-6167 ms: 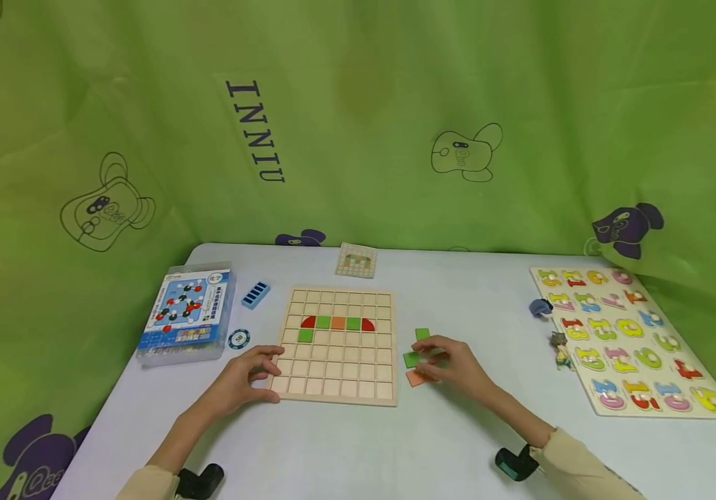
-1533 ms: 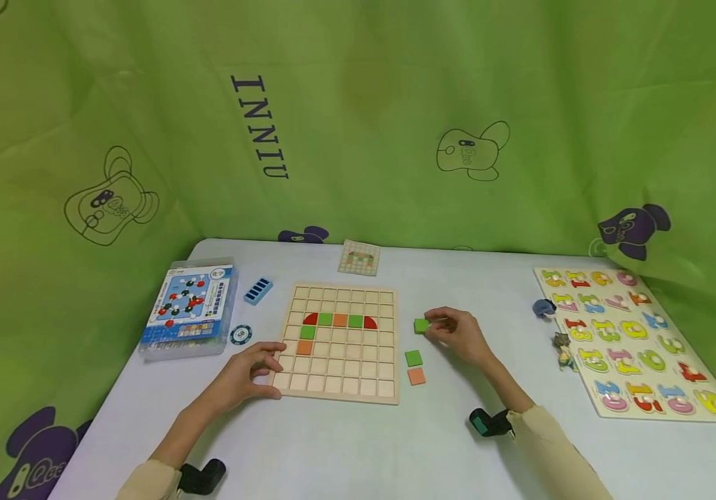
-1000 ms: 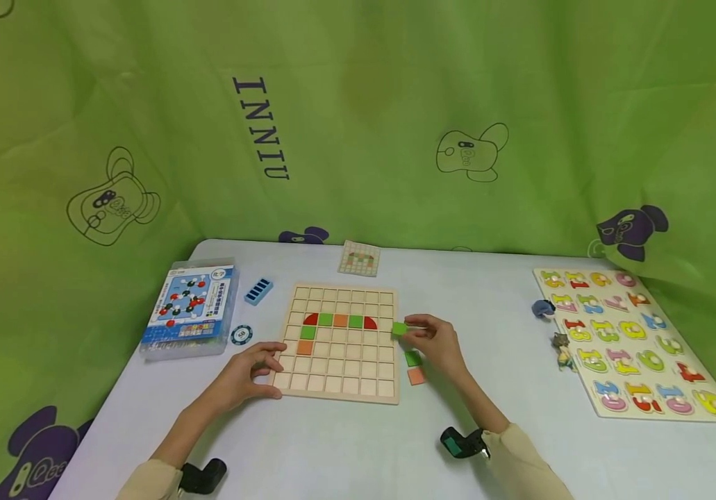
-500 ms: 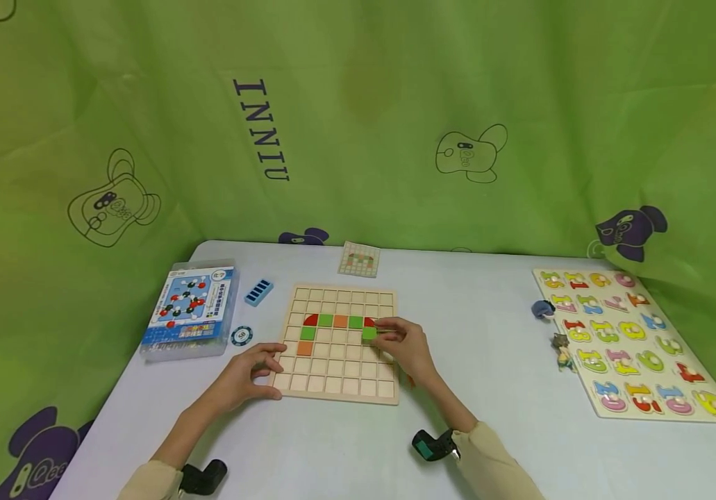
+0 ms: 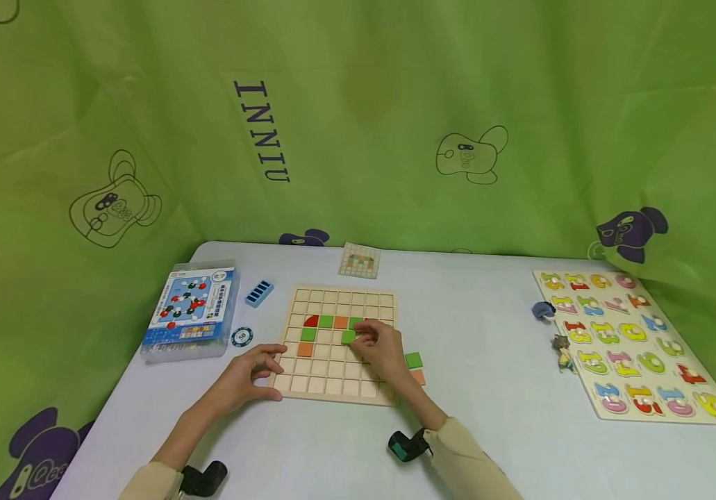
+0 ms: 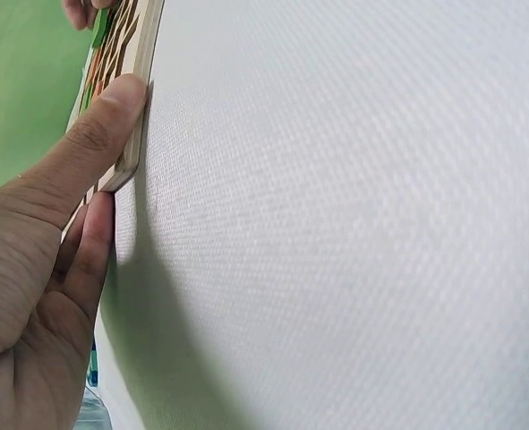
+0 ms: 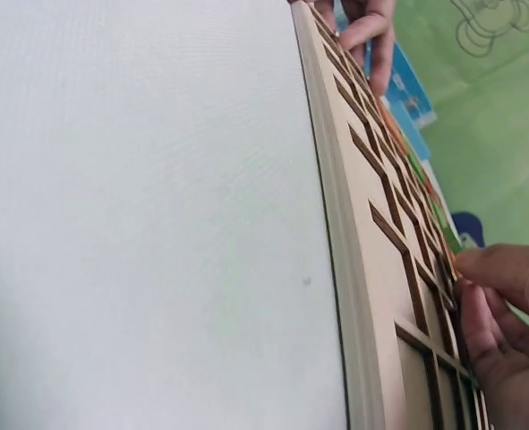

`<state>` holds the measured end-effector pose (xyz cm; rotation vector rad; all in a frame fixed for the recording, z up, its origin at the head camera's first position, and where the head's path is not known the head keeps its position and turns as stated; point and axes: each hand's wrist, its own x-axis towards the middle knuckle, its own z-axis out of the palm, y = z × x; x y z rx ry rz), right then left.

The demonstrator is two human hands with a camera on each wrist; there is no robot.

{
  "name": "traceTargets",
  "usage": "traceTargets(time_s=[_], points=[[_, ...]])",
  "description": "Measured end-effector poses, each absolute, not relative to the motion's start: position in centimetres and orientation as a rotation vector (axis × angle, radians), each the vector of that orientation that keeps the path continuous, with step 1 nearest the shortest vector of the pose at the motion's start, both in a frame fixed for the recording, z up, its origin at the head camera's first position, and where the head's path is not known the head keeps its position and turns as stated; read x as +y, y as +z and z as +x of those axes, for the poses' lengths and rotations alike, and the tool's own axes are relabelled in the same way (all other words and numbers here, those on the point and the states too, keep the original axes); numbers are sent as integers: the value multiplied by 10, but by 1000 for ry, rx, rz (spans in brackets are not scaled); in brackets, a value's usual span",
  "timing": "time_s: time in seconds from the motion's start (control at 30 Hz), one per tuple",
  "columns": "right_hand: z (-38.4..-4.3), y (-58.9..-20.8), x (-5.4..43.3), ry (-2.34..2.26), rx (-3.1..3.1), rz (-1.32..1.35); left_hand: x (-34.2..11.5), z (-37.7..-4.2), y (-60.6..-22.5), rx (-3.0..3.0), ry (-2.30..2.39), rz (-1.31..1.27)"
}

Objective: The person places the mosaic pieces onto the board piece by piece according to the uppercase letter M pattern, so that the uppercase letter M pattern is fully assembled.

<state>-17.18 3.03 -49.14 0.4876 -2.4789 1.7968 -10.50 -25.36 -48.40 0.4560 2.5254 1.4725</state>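
Observation:
A wooden grid board (image 5: 326, 385) lies on the table. My left hand (image 5: 245, 375) holds its near left corner, thumb on the front edge and fingers at the left side, as the left wrist view shows. My right hand (image 5: 385, 351) pinches a green square tile (image 5: 348, 337) over the board, just below a green tile (image 5: 355, 322) in the upper row. That row also has a red rounded tile (image 5: 310, 321), a green and an orange tile (image 5: 341, 322); its right-hand red tile is mostly hidden. Below its left end sit a green tile (image 5: 308, 335) and an orange tile (image 5: 304, 349).
Right of the board lie a loose green tile (image 5: 414, 360) and an orange tile (image 5: 418, 377). A pattern card (image 5: 360, 260) lies behind it. Leftward are a boxed set (image 5: 189, 312), a blue block (image 5: 260, 293) and a round chip (image 5: 242, 337). A number puzzle (image 5: 635, 347) and small figures (image 5: 562, 352) are at right.
An orange tile has joined the board's left column. My right hand picked up a green tile from the right and carried it left over the board. The left hand stays at the corner.

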Motion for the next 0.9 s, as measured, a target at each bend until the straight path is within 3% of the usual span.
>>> traceTargets(time_s=[0.2, 0.9], points=[[-174, -494, 27, 1741, -2489, 556, -254, -105, -484, 2525, 1472, 458], [-173, -471, 41, 2196, -2389, 597, -253, -105, -483, 2504, 1489, 438]])
